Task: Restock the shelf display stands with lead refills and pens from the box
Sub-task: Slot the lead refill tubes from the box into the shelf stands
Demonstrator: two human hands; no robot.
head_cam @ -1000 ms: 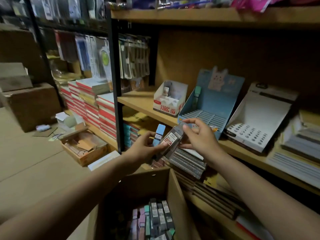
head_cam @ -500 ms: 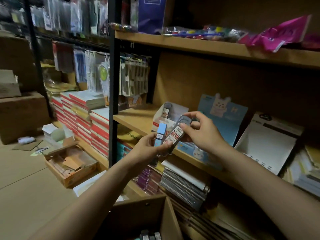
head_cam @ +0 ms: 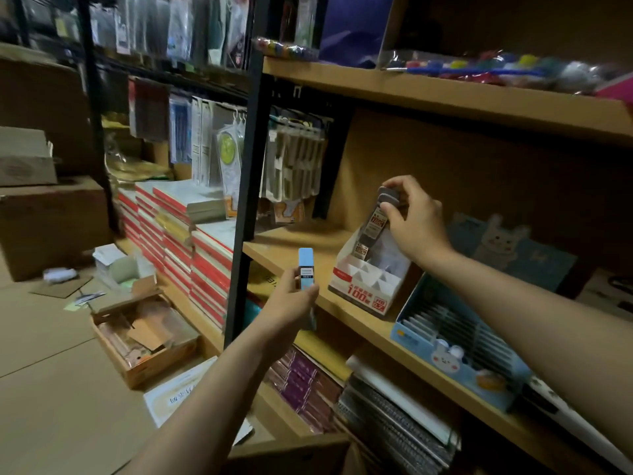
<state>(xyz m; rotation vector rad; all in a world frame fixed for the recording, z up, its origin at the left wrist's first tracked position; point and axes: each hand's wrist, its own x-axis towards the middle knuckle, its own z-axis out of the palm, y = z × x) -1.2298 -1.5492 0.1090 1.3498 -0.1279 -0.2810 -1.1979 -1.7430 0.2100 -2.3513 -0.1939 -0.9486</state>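
Two hands at work, near to far. Lowest in view, only the rim of the cardboard box (head_cam: 291,447), contents out of sight. Left hand (head_cam: 291,303) curled around a blue lead refill case (head_cam: 306,269), held upright in front of the shelf (head_cam: 291,252). Farther in, right hand (head_cam: 411,221) pinching a small stack of dark refill cases (head_cam: 378,221) by the top end, lower end entering the white display stand (head_cam: 366,286) on the shelf. Best done by keeping the stack squared, lining it up with one open compartment, then easing straight down without tipping the light stand. Front compartments of the white stand apparently unfilled. Beside it, a blue slotted stand (head_cam: 445,341), slots mostly bare.
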